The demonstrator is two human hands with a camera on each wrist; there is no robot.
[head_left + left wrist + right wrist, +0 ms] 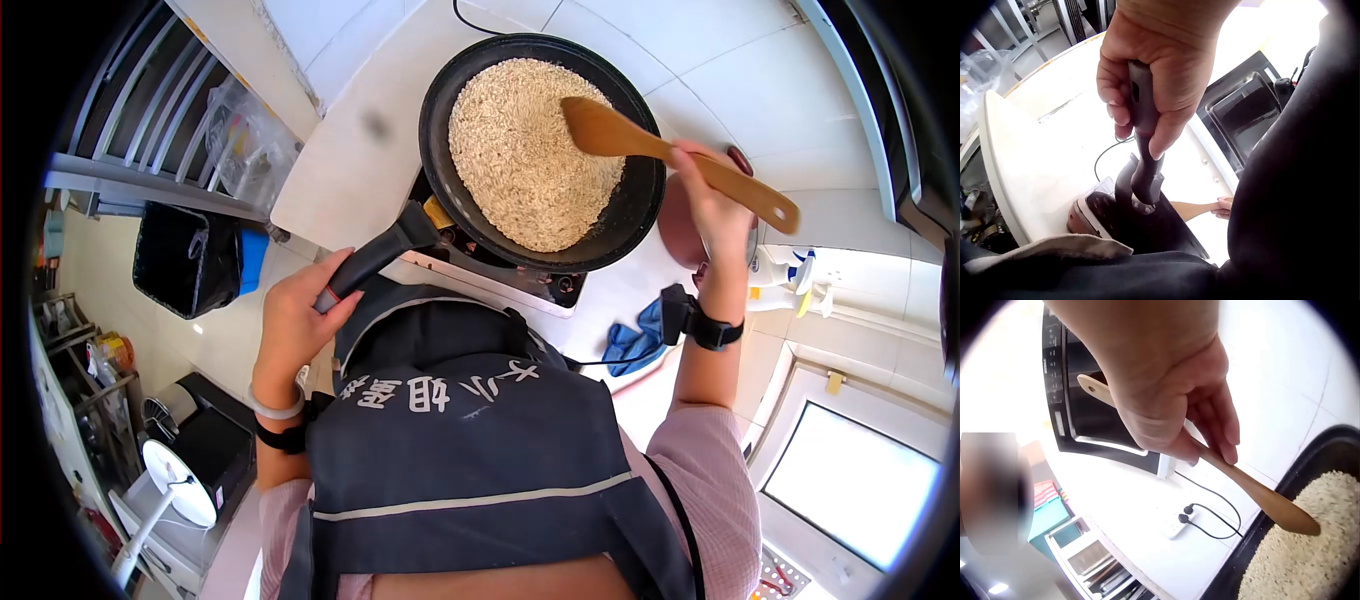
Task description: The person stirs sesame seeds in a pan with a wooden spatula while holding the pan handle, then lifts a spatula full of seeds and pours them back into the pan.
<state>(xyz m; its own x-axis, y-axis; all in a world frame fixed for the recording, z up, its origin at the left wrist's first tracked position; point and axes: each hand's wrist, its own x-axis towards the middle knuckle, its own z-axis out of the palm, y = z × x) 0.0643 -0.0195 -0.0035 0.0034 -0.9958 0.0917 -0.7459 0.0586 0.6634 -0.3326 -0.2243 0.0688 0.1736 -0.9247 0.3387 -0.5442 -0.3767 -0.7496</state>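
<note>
A black frying pan (432, 165) full of pale oat flakes (520, 150) sits over a portable stove (560, 290). My left hand (305, 310) grips the pan's black handle (375, 258), fingers wrapped round its end; the left wrist view shows the same handle (1144, 106) in the fist. With my right hand (718, 205) I hold a wooden spatula (640, 140), pinched between thumb and fingers along its handle. In the right wrist view the spatula's blade (1288, 515) is at the edge of the oats (1310, 562).
Right of the pan stands a reddish pot (680, 225), partly behind the right arm. A blue cloth (635, 338) lies on the counter near the apron. A black bin (190, 260) stands on the floor at left. A power strip (1179, 524) with cables lies on the counter.
</note>
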